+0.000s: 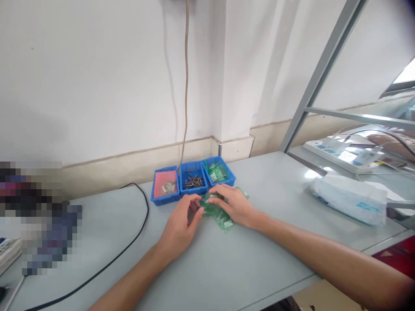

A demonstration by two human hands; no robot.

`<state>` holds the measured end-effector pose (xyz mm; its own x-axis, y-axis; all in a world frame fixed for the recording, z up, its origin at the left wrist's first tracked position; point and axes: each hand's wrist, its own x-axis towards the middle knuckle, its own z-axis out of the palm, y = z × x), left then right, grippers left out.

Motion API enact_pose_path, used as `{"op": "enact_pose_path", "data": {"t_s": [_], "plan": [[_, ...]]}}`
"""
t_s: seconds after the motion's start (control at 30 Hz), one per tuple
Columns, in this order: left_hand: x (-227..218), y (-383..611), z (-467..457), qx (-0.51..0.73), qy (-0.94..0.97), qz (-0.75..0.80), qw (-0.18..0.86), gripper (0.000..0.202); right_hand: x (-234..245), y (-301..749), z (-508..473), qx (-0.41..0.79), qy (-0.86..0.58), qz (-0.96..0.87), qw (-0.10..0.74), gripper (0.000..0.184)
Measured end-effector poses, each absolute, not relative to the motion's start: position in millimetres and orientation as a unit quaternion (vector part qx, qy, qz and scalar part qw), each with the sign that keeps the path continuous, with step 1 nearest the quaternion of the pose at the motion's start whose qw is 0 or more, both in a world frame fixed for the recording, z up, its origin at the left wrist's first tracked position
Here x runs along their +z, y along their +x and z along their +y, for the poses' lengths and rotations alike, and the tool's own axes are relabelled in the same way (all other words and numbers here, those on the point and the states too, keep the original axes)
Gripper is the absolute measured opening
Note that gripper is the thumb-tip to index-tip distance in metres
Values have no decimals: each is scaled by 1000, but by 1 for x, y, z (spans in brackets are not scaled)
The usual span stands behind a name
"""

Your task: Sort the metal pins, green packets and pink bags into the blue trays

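Small green plastic bags (223, 220) with pale pieces inside lie in a loose pile on the grey table. My right hand (236, 206) rests over the pile, its thumb and fingers curled around part of a green bag. At the pile's left edge is my left hand (181, 224), fingers bent and thumb held apart from them; its fingertips are at the green plastic. Just behind my hands stand three blue bins. The right bin (231, 178) holds more green bags, the middle bin (194, 191) dark metal pins or screws, and the left bin (165, 200) pink material with small pale pieces.
A black cable (129, 244) curves across the left side of the table (259, 268). On the right lies a white soft plastic pack (350, 198) beside a grey metal frame (319, 82). The wall (113, 86) rises behind the bins. A pixelated area covers the far left.
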<state>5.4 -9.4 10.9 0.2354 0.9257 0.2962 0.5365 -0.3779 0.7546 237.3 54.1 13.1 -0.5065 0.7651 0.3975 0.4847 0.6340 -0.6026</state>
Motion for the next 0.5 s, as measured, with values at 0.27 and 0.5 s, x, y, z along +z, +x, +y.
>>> {"op": "enact_pose_path", "data": {"t_s": [0.27,0.5], "plan": [[4,4,-8,368,758,472,259,36,19,234,46,263,-394,-799,371,20],[0,2,-3,397,744,459,278,49,23,229,33,348,-374,-780,362,21]]}}
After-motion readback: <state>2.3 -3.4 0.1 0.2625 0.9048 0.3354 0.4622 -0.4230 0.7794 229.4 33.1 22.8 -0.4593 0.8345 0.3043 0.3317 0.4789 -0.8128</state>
